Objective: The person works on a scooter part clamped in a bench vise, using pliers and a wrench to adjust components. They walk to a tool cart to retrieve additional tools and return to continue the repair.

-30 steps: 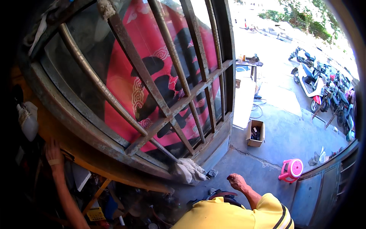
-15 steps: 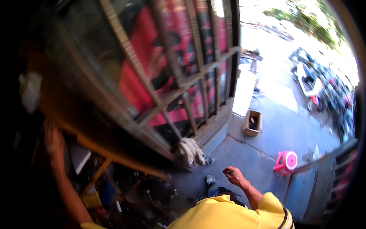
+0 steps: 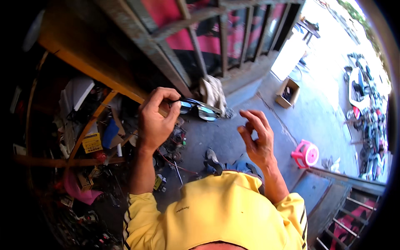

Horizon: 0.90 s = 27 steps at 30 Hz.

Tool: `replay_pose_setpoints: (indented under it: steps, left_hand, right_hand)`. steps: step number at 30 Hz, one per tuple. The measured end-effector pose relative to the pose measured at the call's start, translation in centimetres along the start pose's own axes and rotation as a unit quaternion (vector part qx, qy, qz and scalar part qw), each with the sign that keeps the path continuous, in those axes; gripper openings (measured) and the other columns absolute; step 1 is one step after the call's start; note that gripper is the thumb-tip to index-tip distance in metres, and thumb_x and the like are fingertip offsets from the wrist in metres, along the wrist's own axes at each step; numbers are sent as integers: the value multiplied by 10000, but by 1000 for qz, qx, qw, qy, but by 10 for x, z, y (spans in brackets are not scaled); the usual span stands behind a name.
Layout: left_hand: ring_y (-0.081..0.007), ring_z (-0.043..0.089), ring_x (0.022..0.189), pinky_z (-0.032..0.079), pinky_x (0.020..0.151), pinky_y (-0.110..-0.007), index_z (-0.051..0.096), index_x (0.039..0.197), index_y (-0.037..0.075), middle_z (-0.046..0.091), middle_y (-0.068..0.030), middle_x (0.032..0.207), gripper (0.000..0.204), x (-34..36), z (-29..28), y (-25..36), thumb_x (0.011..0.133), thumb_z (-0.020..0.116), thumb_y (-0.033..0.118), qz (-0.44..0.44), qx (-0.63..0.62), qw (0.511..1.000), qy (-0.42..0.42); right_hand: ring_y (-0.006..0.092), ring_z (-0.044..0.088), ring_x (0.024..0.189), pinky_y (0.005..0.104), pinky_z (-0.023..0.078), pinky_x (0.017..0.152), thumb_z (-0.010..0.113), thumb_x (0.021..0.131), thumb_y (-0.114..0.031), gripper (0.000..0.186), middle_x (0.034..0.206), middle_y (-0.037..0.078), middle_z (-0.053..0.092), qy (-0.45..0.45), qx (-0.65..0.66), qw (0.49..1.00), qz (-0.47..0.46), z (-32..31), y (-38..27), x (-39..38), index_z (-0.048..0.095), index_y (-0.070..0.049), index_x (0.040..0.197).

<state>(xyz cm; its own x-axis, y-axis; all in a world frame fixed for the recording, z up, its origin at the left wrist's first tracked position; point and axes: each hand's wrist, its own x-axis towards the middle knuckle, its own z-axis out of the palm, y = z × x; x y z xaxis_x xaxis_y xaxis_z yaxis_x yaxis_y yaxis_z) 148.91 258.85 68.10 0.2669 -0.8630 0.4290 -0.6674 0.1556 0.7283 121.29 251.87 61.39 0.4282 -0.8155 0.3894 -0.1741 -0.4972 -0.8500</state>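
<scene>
A pair of dark-framed glasses (image 3: 207,113) with bluish reflecting lenses is pinched between the thumb and fingers of my left hand (image 3: 159,114). They hang in the air in front of my chest, lenses to the right of the hand. Across from them, my right hand (image 3: 259,135) is raised with nothing in it, fingers apart and half bent, a short way from the glasses. Behind the glasses a whitish cloth (image 3: 212,91) hangs at the lower corner of the barred door.
A wooden shelf (image 3: 89,73) full of clutter stands at left, with loose parts on the floor below. The barred door (image 3: 225,37) rises ahead. To the right are a cardboard box (image 3: 287,92), a pink stool (image 3: 305,154) and, farther off, a heap of scrap (image 3: 368,121).
My left hand has come from the shelf at far left to the middle, now holding the glasses. My right hand has risen slightly and opened its fingers. The view has shifted.
</scene>
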Motion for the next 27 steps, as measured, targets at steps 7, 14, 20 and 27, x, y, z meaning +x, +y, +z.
replay_pose_setpoints:
  steps: [7, 14, 20, 27]
  left_hand:
    - [-108, 668, 920, 526, 770, -251, 638, 1007, 18, 740, -84, 1081, 139, -9, 160, 65, 896, 712, -24, 11, -125, 991, -55]
    - [-217, 685, 1072, 541, 822, -319, 675, 1102, 43, 718, -143, 1251, 240, 14, 305, 124, 873, 715, -16, 113, -133, 975, -136]
    - [-252, 635, 1030, 524, 845, -367, 716, 1112, 59, 701, -117, 1178, 281, 43, 431, 191, 840, 788, 44, 249, -78, 954, -145]
    - [-250, 591, 881, 506, 747, -354, 759, 1046, 31, 686, -84, 964, 205, 103, 563, 251, 844, 784, 55, 346, -76, 898, -260]
  right_hand:
    - [272, 669, 830, 368, 549, 704, 739, 893, -14, 298, 1055, 110, 650, 24, -56, 998, -2, -100, 45, -19, 697, -75, 1182]
    - [288, 653, 776, 373, 540, 642, 741, 862, 32, 245, 977, 112, 628, 127, -171, 977, 5, -248, 94, -51, 685, -51, 1085]
    - [269, 657, 777, 362, 552, 629, 761, 843, 32, 257, 957, 105, 620, 182, -254, 949, 29, -359, 128, -75, 693, -36, 1082]
    - [273, 660, 814, 364, 557, 653, 759, 824, 30, 249, 958, 100, 608, 240, -340, 909, 37, -458, 189, -71, 684, -21, 1056]
